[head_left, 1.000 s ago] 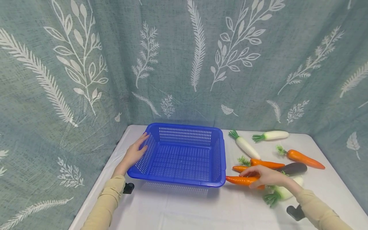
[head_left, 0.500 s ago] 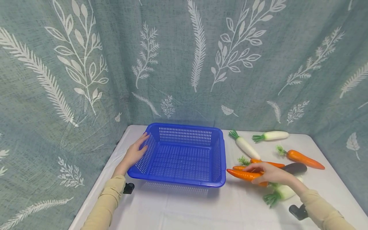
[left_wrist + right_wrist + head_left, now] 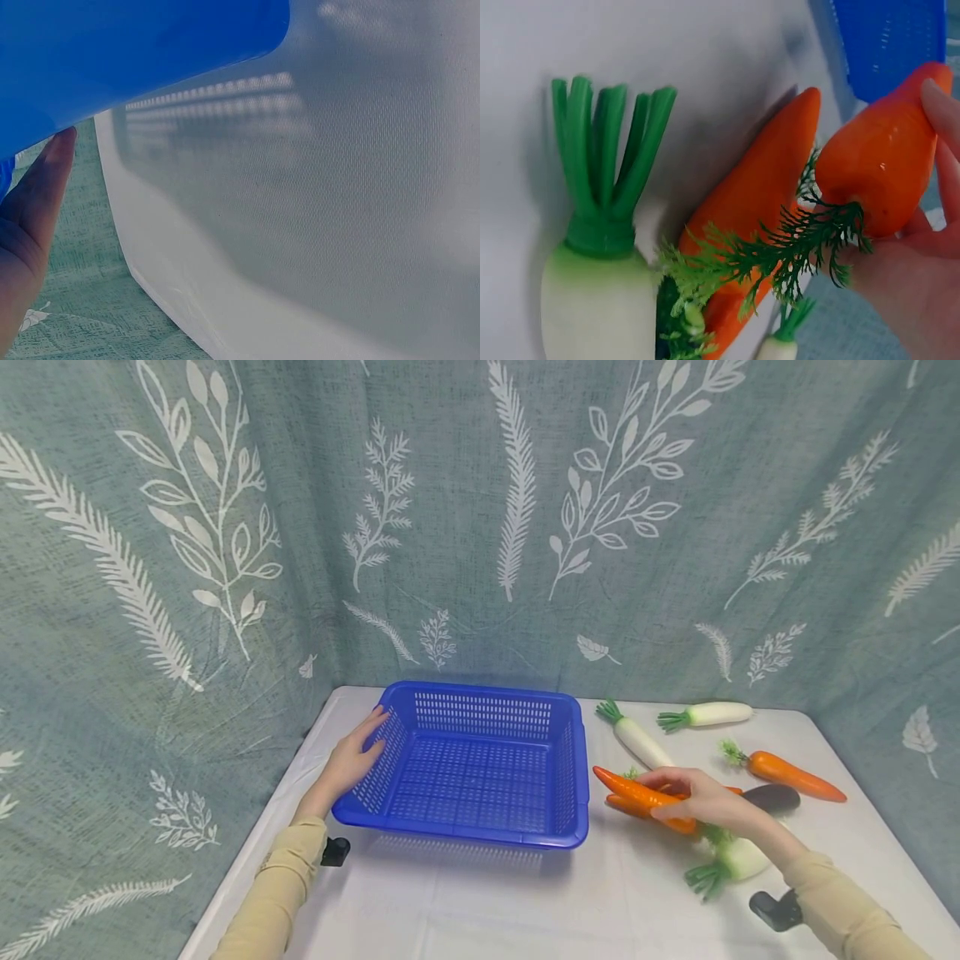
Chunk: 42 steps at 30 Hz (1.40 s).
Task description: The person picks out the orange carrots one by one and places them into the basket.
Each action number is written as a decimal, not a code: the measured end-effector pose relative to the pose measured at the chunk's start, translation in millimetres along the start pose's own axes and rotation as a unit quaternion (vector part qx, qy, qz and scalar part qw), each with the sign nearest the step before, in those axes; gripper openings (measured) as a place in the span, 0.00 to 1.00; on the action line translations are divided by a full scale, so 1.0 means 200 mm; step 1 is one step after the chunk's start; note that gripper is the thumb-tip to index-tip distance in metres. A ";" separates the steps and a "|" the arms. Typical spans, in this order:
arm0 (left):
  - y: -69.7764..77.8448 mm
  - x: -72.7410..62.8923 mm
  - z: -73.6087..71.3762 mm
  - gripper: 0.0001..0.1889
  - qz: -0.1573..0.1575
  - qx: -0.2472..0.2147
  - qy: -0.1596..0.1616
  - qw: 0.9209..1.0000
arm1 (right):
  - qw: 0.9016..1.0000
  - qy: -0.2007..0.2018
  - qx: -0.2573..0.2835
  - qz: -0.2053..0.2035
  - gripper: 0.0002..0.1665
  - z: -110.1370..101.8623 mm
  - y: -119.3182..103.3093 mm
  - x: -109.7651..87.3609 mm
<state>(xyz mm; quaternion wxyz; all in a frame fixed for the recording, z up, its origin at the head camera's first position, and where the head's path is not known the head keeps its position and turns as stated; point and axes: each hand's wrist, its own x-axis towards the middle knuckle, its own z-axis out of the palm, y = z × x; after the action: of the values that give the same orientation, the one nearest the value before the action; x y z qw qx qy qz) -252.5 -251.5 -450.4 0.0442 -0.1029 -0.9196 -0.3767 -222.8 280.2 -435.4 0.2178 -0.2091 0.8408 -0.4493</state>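
In the head view, my right hand (image 3: 701, 797) pinches an orange carrot (image 3: 633, 789) between thumb and fingers, its thin tip up and toward the basket. Feathery green leaves hang from this carrot (image 3: 881, 165) in the right wrist view. Beneath it lies another carrot (image 3: 754, 169), beside a white radish (image 3: 600, 300) with thick green stems. My left hand (image 3: 354, 764) rests at the left side of a blue perforated basket (image 3: 491, 841), fingers fairly straight along the rim. The left wrist view has one finger (image 3: 52, 176) touching the basket's edge (image 3: 150, 67).
Two white radishes (image 3: 641, 743) (image 3: 720, 713) lie at the back right. A single carrot (image 3: 798, 775) is at the far right, near a dark eggplant (image 3: 772, 799). The white tabletop (image 3: 480, 902) ends against patterned curtains (image 3: 465, 527).
My right hand has lifted the carrot off the others, moving slightly up and away, and its tip now points higher. The left hand and the basket have stayed in place.
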 end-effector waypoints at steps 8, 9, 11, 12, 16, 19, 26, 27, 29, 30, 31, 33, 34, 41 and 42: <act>0.00 0.00 0.00 0.26 -0.006 0.005 -0.002 1.000 | 0.998 0.034 0.047 0.028 0.34 0.02 -0.05 0.02; 0.00 0.00 0.00 0.25 -0.005 0.005 -0.002 1.000 | 0.998 0.038 0.051 0.030 0.34 0.02 -0.06 0.02; 0.00 0.00 0.00 0.26 -0.006 0.003 -0.003 1.000 | 0.997 0.047 0.052 0.034 0.34 0.03 -0.08 0.03; 0.00 0.00 0.00 0.26 -0.006 0.002 -0.004 1.000 | 0.997 0.050 0.051 0.032 0.34 0.03 -0.08 0.04; 0.01 0.00 -0.01 0.26 -0.006 -0.004 -0.007 1.000 | 0.996 0.058 0.051 0.035 0.34 0.03 -0.11 0.05; 0.01 -0.01 -0.01 0.26 -0.005 -0.003 -0.007 1.000 | 0.995 0.069 0.056 0.041 0.35 0.04 -0.14 0.07; 0.01 -0.01 -0.01 0.25 -0.003 -0.002 -0.005 1.000 | 0.992 0.086 0.076 0.060 0.36 0.07 -0.25 0.11; 0.01 -0.01 -0.01 0.25 -0.003 -0.002 -0.006 1.000 | 0.991 0.086 0.082 0.064 0.36 0.08 -0.26 0.12; 0.01 -0.01 -0.01 0.25 -0.002 -0.002 -0.006 1.000 | 0.990 0.083 0.094 0.071 0.36 0.09 -0.29 0.13; 0.01 0.00 -0.01 0.25 -0.003 -0.003 -0.006 1.000 | 0.989 0.081 0.098 0.073 0.36 0.10 -0.30 0.14; 0.01 0.00 -0.01 0.25 -0.003 -0.003 -0.006 1.000 | 0.988 0.080 0.102 0.077 0.36 0.11 -0.31 0.14; 0.01 0.00 -0.01 0.25 -0.004 -0.002 -0.006 1.000 | 0.988 0.079 0.108 0.081 0.36 0.12 -0.34 0.16; 0.01 0.00 -0.01 0.25 -0.004 -0.002 -0.006 1.000 | 0.987 0.078 0.109 0.085 0.36 0.13 -0.35 0.16; 0.02 0.00 -0.01 0.25 -0.007 -0.001 -0.007 1.000 | 0.979 0.064 0.161 0.106 0.36 0.17 -0.41 0.20; 0.02 0.00 -0.02 0.25 -0.009 -0.002 -0.009 1.000 | 0.978 0.063 0.167 0.108 0.35 0.18 -0.41 0.20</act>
<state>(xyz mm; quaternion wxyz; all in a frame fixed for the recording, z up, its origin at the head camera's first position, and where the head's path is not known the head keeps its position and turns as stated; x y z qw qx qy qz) -251.0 -251.3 -445.8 0.0323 -0.0986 -0.9198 -0.3783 -223.6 192.1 -390.9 0.2432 -0.0487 0.7834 -0.5698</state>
